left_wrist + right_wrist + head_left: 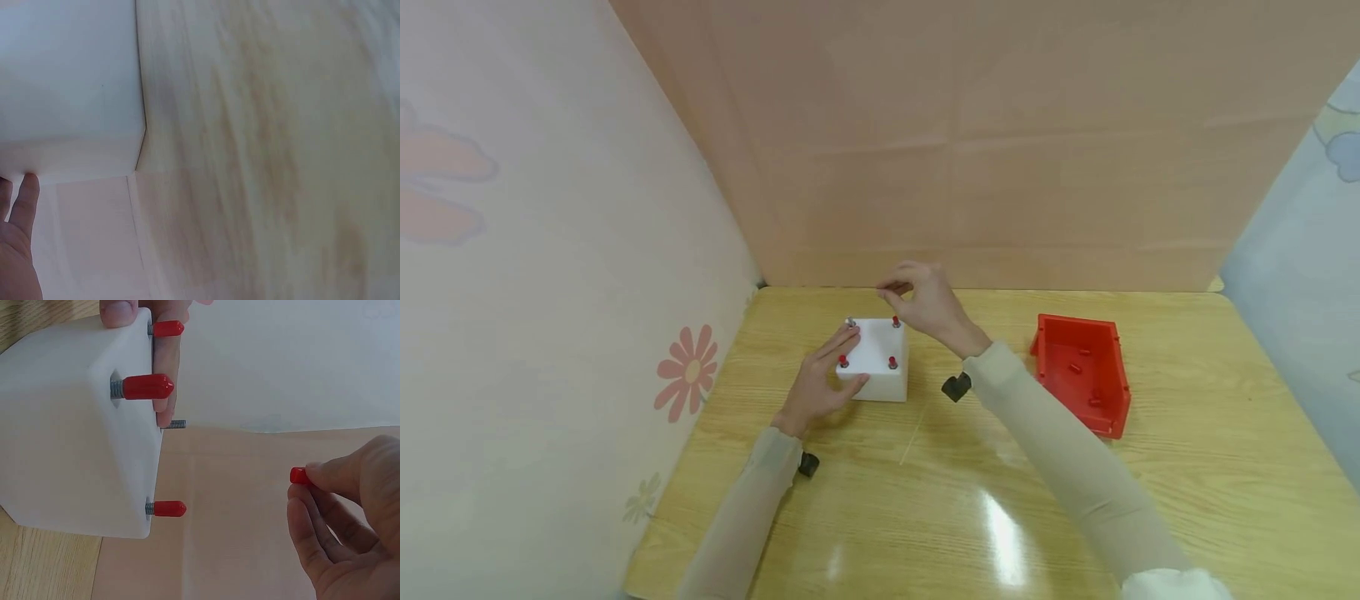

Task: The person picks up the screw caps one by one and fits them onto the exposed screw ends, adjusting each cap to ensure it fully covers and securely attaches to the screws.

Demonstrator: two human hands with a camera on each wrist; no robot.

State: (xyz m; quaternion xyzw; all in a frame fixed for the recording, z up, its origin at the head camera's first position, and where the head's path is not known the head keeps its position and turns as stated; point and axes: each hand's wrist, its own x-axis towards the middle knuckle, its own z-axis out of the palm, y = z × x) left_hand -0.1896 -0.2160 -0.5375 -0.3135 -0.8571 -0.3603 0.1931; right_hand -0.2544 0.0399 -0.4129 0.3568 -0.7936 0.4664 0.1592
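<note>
A white box-shaped block [871,385] stands on the table with upright threaded studs at the corners of its top. Red caps cover three studs, among them the nearest cap [149,387] in the right wrist view. The far-left stud [177,424] is bare metal. My left hand [816,385] rests against the block's left side, straight fingers on its top and thumb at the front face. Between thumb and fingertips, my right hand [928,304] pinches a small red cap [299,475]. It hovers above the block's far-right corner, apart from the studs.
Right of the block sits a red open bin [1078,333] with several loose red caps [1076,367] in it. A wooden table [940,517] carries everything. A patterned wall [587,250] rises on the left, a tan backdrop [970,150] behind.
</note>
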